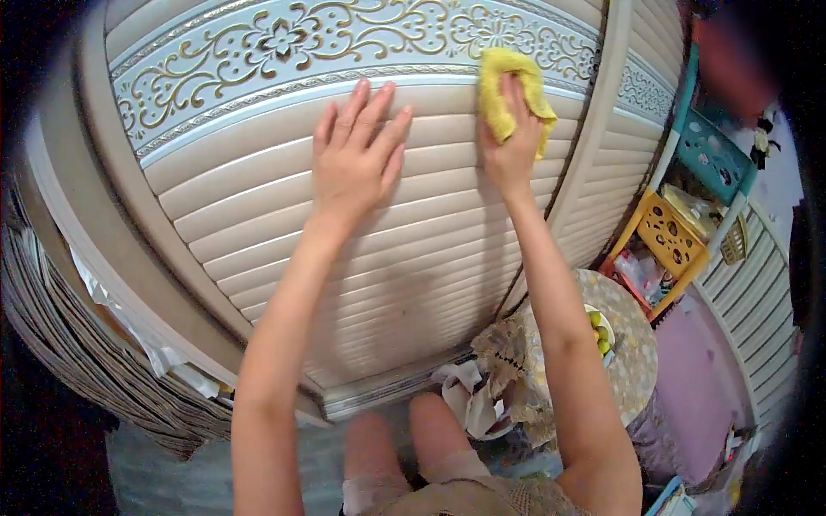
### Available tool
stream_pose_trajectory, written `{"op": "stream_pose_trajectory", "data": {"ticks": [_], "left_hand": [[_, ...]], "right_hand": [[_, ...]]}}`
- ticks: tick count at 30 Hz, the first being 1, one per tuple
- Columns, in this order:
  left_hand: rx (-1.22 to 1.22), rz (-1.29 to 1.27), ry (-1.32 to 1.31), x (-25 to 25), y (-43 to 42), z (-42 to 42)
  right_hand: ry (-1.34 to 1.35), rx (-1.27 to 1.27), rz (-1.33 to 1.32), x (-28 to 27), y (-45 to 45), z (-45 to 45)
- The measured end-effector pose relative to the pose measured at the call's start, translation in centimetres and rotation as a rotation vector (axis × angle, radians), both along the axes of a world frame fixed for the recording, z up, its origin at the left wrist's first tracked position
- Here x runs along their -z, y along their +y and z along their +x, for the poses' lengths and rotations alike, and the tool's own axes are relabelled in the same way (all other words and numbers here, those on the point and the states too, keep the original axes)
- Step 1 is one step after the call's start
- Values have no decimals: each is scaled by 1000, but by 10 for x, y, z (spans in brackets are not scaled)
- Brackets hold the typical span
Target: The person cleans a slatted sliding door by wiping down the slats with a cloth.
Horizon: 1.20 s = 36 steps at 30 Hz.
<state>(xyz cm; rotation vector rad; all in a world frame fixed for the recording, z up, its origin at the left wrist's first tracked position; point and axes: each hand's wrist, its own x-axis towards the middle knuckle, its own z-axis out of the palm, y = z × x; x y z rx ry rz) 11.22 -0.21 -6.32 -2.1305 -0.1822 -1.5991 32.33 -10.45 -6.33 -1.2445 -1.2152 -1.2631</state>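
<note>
In front of me stands a cream slatted wardrobe door with a pale blue decorative band of gold scrollwork across its upper part. My left hand lies flat on the slats just below the band, fingers spread and holding nothing. To its right, my right hand presses a yellow cloth against the door, where the band's lower border meets the slats. The cloth is bunched around the fingers and partly covers them.
A round table with a patterned tablecloth stands at lower right, bearing a bowl of green fruit. Beyond it is a shelf rack with a yellow basket and a teal basket. A gathered striped curtain hangs at left.
</note>
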Motion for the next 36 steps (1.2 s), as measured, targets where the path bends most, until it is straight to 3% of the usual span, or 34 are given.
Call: {"op": "stream_pose_trajectory", "data": {"ticks": [1,3,5,7,9,11,12,13,15,16,21,23,25,27,29,33,35,36], "left_hand": [[4,4,1,0,0,0],[-40,52,-24,1,1,1],[-49,56,-32,2,0,3],[-70,48,-30,2,0,3],[-85,59,-32,3,2,5],[-104,76,-31,3,3,5],[-106,80,-31,3,3,5],[-109,84,-31,3,3,5],[-115,88,-31,3,2,4],[-117,91,-32,3,1,4],[-95,41,-24,5,-1,6],[-94,51,-35,4,0,8],[-112,74,-45,3,-2,6],[-112,79,-45,3,-2,5],[-113,78,-48,3,-1,5],[-104,82,-55,4,1,7],[-96,80,-59,4,1,6],[-93,67,-41,4,1,6]], "right_hand": [[1,4,4,3,3,12],[328,-41,337,2,5,24],[454,-96,369,9,9,14],[178,27,151,12,9,-2],[118,-13,19,14,3,-5],[-262,368,-181,9,-6,7],[-74,189,-111,11,-7,10],[-72,186,-108,10,-7,14],[420,-90,151,5,-6,28],[342,-11,299,4,-1,35],[215,70,247,16,3,20],[-89,344,-124,15,-12,14],[-73,269,-104,12,-15,36],[353,16,203,8,-10,53],[494,-64,293,6,-9,63],[375,65,309,17,-4,49],[-100,303,-87,21,-13,42],[-50,309,-140,20,-16,45]]}}
